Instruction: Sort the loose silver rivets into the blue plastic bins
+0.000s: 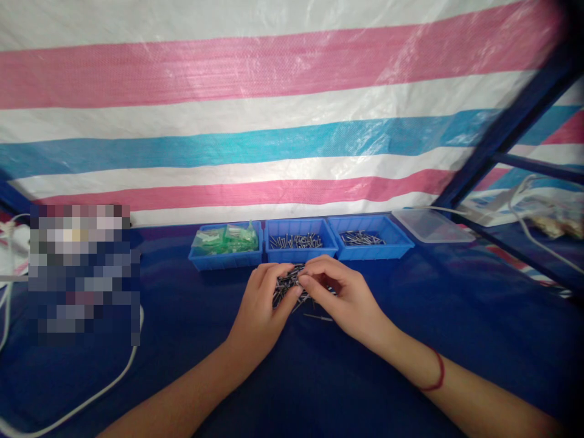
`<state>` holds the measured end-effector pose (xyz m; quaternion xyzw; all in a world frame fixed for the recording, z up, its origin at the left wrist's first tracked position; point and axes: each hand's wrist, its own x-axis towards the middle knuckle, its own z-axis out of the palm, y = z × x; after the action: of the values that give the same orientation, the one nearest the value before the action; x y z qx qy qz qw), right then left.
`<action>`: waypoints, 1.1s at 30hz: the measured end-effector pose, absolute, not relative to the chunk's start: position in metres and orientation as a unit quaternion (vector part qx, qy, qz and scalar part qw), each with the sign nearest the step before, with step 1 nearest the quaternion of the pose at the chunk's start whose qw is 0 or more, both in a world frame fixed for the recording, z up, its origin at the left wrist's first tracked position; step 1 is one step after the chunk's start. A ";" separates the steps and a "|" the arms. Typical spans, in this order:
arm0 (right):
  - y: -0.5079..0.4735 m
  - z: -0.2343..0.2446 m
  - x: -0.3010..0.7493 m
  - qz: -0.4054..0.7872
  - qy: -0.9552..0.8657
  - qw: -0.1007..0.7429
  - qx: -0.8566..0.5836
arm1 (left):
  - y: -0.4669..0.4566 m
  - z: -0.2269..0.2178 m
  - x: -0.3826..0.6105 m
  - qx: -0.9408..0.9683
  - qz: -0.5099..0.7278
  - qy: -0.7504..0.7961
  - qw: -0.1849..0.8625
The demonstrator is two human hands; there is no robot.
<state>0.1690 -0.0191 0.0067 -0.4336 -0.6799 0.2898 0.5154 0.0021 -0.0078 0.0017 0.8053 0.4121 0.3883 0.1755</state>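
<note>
Left hand (264, 298) and right hand (344, 292) curve narrowly over metal pins (283, 286), actual grip unclear; best work lightly, minding the stray pin (318, 317) at the pile's five o'clock.

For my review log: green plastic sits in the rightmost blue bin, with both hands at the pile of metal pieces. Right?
Wrong bin: the head view shows the green plastic in the leftmost blue bin. The left hand and right hand are at the pile.

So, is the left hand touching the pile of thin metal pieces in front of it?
Touching. The head view shows it: the left hand curls around one side of the pile of thin metal pieces, its thumb against them.
</note>
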 end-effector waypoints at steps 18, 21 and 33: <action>-0.016 0.006 0.171 0.283 -0.714 0.470 -0.435 | 0.001 0.009 -0.007 0.813 0.410 0.378 0.169; -0.016 0.010 0.171 0.266 -0.745 0.443 -0.422 | 0.001 0.011 -0.007 0.813 0.409 0.375 0.179; 0.035 0.005 0.251 -0.083 -0.655 0.431 -0.615 | -0.005 0.004 -0.001 0.916 0.248 0.302 0.091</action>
<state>0.2513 0.0349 0.0054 -0.6146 -0.6554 -0.0829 0.4311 -0.0011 -0.0054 0.0045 0.9159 0.3025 0.2477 0.0906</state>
